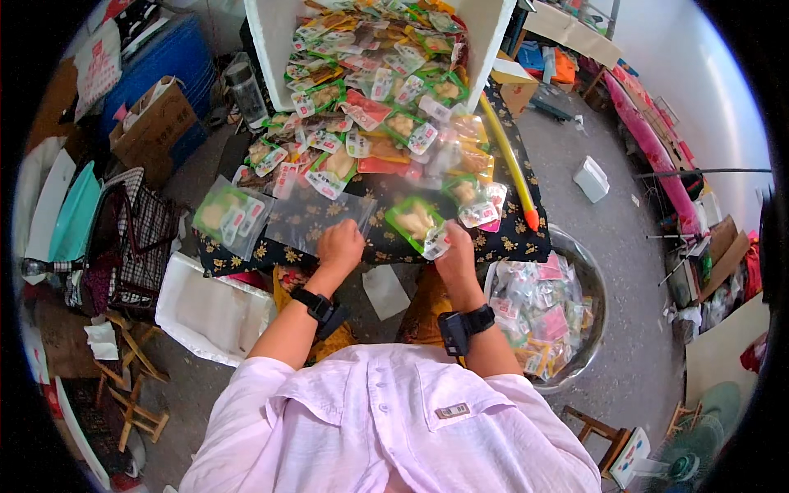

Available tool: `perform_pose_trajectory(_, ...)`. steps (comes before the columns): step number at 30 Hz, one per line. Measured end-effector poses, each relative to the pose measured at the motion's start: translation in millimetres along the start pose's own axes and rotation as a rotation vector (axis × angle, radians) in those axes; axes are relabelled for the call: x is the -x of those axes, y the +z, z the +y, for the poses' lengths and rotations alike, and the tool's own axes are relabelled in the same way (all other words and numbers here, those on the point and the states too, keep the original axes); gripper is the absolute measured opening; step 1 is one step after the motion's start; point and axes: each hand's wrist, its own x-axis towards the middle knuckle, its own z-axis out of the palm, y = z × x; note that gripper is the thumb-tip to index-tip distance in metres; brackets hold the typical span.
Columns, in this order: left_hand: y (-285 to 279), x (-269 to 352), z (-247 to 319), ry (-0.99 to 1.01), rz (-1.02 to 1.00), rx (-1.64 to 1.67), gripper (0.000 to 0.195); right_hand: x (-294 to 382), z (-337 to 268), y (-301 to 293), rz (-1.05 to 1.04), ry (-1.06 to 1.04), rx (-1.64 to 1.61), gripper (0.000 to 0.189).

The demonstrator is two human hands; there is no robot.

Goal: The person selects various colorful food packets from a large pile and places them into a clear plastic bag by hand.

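Observation:
My left hand closes on the edge of a clear plastic bag that lies flat on the dark floral cloth. In my right hand is the lower corner of a green-edged snack packet with pale pieces inside. A filled clear bag with a similar green packet lies left of the bag. Right of the held packet is another green packet, beside a white labelled one. Many small snack packets are heaped beyond my hands.
A white foam box full of packets stands at the back. A yellow tube with an orange tip lies at the right. A metal basin of bagged packets is at lower right, an open foam box at lower left.

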Motion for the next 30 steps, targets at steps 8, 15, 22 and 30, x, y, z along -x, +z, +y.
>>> perform_pose_trajectory(8, 3, -2, -1, -0.025, -0.009, 0.023, 0.012, -11, 13, -5, -0.116, -0.130, 0.176, 0.018)
perform_pose_trajectory(15, 0, -2, 2, -0.046, -0.026, 0.035, 0.012, 16, 2, 2, -0.175, -0.189, 0.138, 0.018)
perform_pose_trajectory(22, 3, 1, 7, -0.052, -0.010, 0.142, 0.012, 13, 10, 6, -0.255, -0.029, 0.235, 0.018)
perform_pose_trajectory(30, -9, 5, 25, 0.093, -0.012, 0.113, 0.012, -5, 20, 27, -0.283, 0.181, 0.208, 0.017)
